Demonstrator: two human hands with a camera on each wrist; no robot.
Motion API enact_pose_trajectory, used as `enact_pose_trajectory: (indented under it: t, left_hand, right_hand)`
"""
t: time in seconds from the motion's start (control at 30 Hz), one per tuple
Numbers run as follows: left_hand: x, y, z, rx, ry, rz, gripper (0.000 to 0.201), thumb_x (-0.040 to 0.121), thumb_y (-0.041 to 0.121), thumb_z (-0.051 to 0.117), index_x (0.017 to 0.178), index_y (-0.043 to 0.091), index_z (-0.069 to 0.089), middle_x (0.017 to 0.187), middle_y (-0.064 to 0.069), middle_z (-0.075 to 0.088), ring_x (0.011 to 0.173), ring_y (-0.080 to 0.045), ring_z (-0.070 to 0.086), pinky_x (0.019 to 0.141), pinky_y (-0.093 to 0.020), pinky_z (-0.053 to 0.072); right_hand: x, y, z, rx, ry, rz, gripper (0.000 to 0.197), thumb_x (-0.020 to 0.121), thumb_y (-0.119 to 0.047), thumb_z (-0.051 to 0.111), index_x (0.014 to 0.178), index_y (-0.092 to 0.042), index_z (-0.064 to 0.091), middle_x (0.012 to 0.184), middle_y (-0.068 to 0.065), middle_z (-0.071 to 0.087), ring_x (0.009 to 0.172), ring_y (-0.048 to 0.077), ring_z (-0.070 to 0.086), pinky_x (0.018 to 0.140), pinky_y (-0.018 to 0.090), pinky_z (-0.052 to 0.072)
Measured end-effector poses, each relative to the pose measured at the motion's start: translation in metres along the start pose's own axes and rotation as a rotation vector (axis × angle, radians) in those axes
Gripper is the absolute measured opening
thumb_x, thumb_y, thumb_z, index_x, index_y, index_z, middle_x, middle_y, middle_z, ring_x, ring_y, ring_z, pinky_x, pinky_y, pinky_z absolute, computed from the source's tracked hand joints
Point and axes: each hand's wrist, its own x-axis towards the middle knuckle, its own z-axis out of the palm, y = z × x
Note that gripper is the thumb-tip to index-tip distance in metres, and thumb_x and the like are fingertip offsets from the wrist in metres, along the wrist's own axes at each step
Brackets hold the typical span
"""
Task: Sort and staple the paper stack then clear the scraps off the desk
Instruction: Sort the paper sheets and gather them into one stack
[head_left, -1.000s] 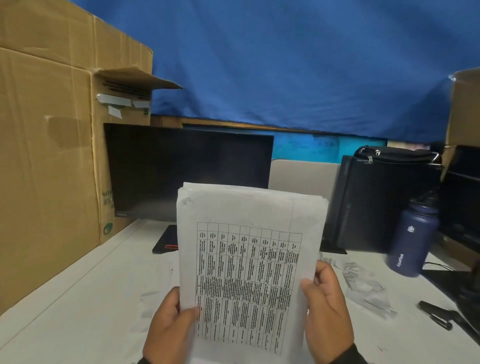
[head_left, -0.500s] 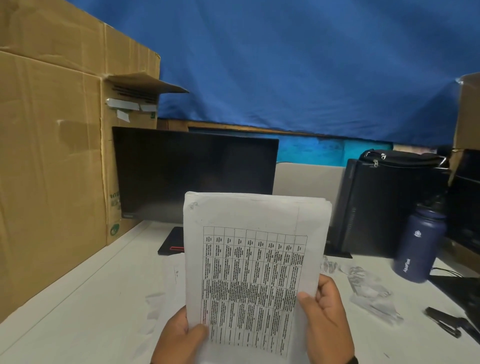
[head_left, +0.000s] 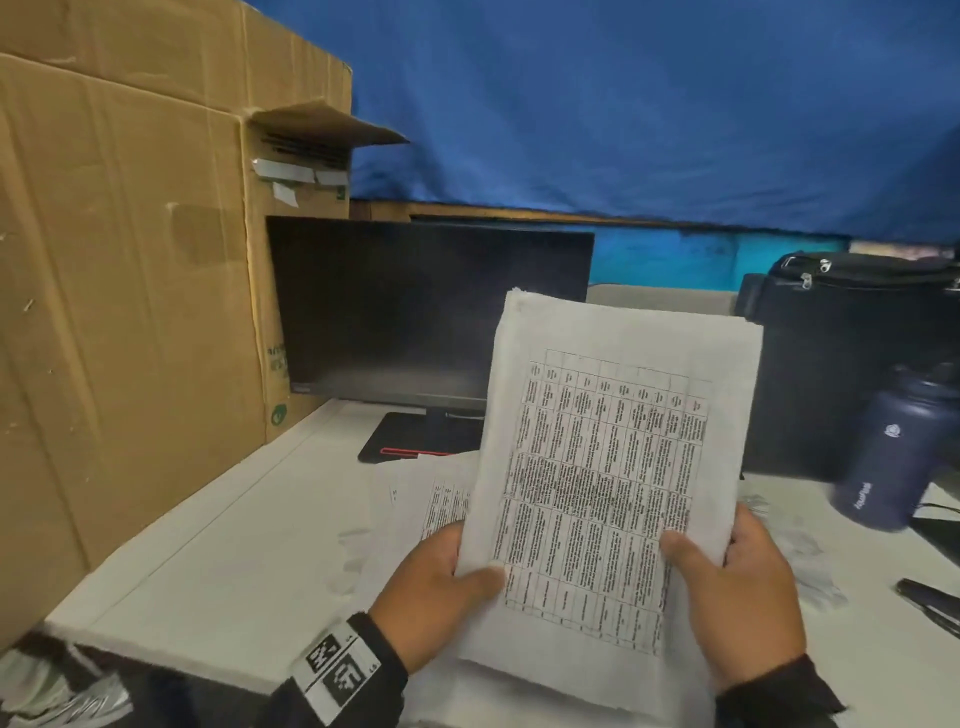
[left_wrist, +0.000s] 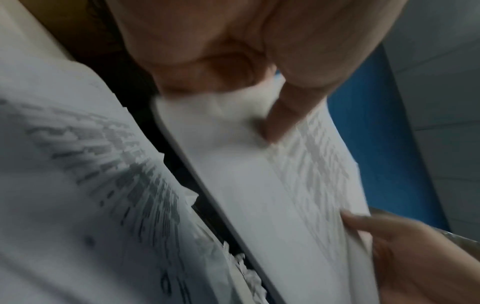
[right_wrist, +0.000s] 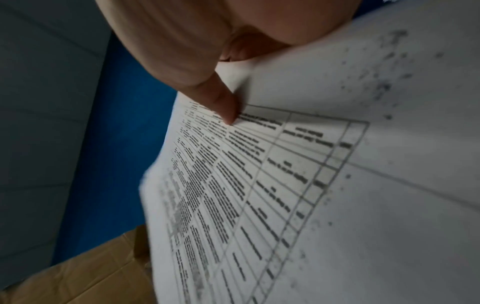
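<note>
A stack of white printed sheets (head_left: 613, 457), its top page a table of text, is held upright above the desk in the head view. My left hand (head_left: 447, 577) grips its lower left edge, thumb on the front page. My right hand (head_left: 727, 582) grips the lower right edge the same way. The left wrist view shows the stack (left_wrist: 259, 174) edge-on under my thumb. In the right wrist view my thumb presses the table page (right_wrist: 259, 185). More printed sheets (head_left: 431, 499) lie flat on the desk behind the stack. A black stapler (head_left: 930, 605) lies at the right edge.
A large cardboard box (head_left: 130, 312) walls off the left side. A dark monitor (head_left: 426, 312) stands at the back. A black bag (head_left: 841, 358) and a navy bottle (head_left: 893, 457) stand at the right. Crumpled clear plastic (head_left: 810, 566) lies right of my hand.
The view has swung so the stack sits further right and tilted. Flat sheets on the desk behind it have come into sight. Both hands keep their grip.
</note>
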Motion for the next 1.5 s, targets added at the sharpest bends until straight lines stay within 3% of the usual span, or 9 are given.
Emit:
enact_pose_trajectory:
  t: [0.1,0.3,0.47,0.7,0.83,1.07,1.27,1.37,1.5]
  left_hand:
    - [0.019,-0.016,-0.026,0.296,-0.071,-0.117,0.046,0.08,0.071,0.055,0.094,0.028,0.066,0.091,0.008,0.07,0.085,-0.008,0.064,0.084,-0.033,0.053]
    - [0.058,-0.055,-0.063,1.121,-0.05,-0.46,0.09,0.072,0.081,0.056,0.133,0.015,0.046,0.129,-0.007,0.058,0.111,-0.025,0.06,0.09,-0.034,0.05]
    - [0.073,-0.052,-0.058,1.104,-0.023,-0.541,0.098,0.064,0.06,0.079,0.136,0.01,0.037,0.129,-0.007,0.057,0.115,-0.026,0.06,0.093,-0.034,0.051]
    - [0.076,-0.038,-0.059,0.933,0.147,-0.437,0.079,0.079,0.028,0.075,0.139,0.011,0.025,0.097,-0.001,0.057,0.087,-0.021,0.061,0.084,-0.034,0.056]
    - [0.069,-0.029,-0.067,0.692,0.325,-0.367,0.078,0.083,0.021,0.075,0.142,0.019,0.025,0.105,-0.001,0.059,0.089,-0.022,0.063,0.078,-0.033,0.054]
    - [0.058,-0.017,-0.087,0.738,0.404,-0.294,0.006,0.089,0.019,0.065,0.089,0.018,0.059,0.089,-0.002,0.068,0.078,-0.02,0.062,0.068,-0.031,0.049]
    - [0.056,-0.026,-0.092,0.574,0.443,-0.248,0.008,0.093,0.024,0.063,0.092,0.018,0.058,0.086,-0.003,0.066,0.076,-0.02,0.061,0.062,-0.029,0.044]
    - [0.055,-0.032,-0.084,0.512,0.356,-0.302,0.023,0.091,0.032,0.067,0.105,0.016,0.059,0.099,-0.003,0.066,0.088,-0.023,0.062,0.076,-0.03,0.047]
    - [0.058,-0.049,-0.047,0.879,0.061,-0.506,0.045,0.088,0.039,0.063,0.125,0.015,0.054,0.124,-0.007,0.056,0.107,-0.025,0.06,0.089,-0.032,0.05]
  right_hand:
    - [0.001,0.004,-0.025,-0.036,0.091,-0.001,0.021,0.089,-0.006,0.066,0.101,-0.023,0.062,0.091,-0.009,0.067,0.08,0.006,0.062,0.061,0.022,0.043]
    - [0.0,0.015,-0.067,-0.007,0.213,0.097,0.023,0.09,-0.005,0.066,0.106,-0.021,0.062,0.095,0.003,0.064,0.083,0.022,0.061,0.078,0.032,0.045]
    - [-0.005,0.026,-0.072,-0.001,0.259,0.185,0.027,0.087,-0.009,0.07,0.109,-0.022,0.061,0.104,0.005,0.07,0.094,0.03,0.067,0.09,0.047,0.051]
    - [-0.009,0.02,-0.082,0.047,0.272,0.17,0.026,0.089,-0.005,0.067,0.112,-0.018,0.062,0.104,0.004,0.067,0.089,0.026,0.064,0.071,0.027,0.046]
    - [-0.012,0.015,-0.081,0.035,0.261,0.152,0.025,0.09,-0.006,0.066,0.111,-0.02,0.062,0.106,0.002,0.066,0.093,0.027,0.063,0.083,0.036,0.048]
    - [-0.021,0.012,-0.078,0.043,0.266,0.135,0.026,0.09,-0.005,0.066,0.109,-0.022,0.062,0.097,-0.003,0.065,0.084,0.012,0.062,0.073,0.03,0.045]
    - [-0.023,0.011,-0.075,0.007,0.275,0.132,0.026,0.089,-0.006,0.067,0.109,-0.022,0.061,0.103,0.002,0.067,0.092,0.025,0.063,0.082,0.038,0.048]
    - [-0.023,0.011,-0.077,-0.011,0.298,0.146,0.027,0.089,-0.006,0.067,0.109,-0.022,0.062,0.104,0.002,0.066,0.094,0.026,0.063,0.085,0.04,0.048]
    - [-0.022,0.008,-0.079,-0.028,0.312,0.177,0.029,0.087,-0.006,0.07,0.109,-0.024,0.061,0.103,0.005,0.065,0.095,0.027,0.062,0.094,0.047,0.048]
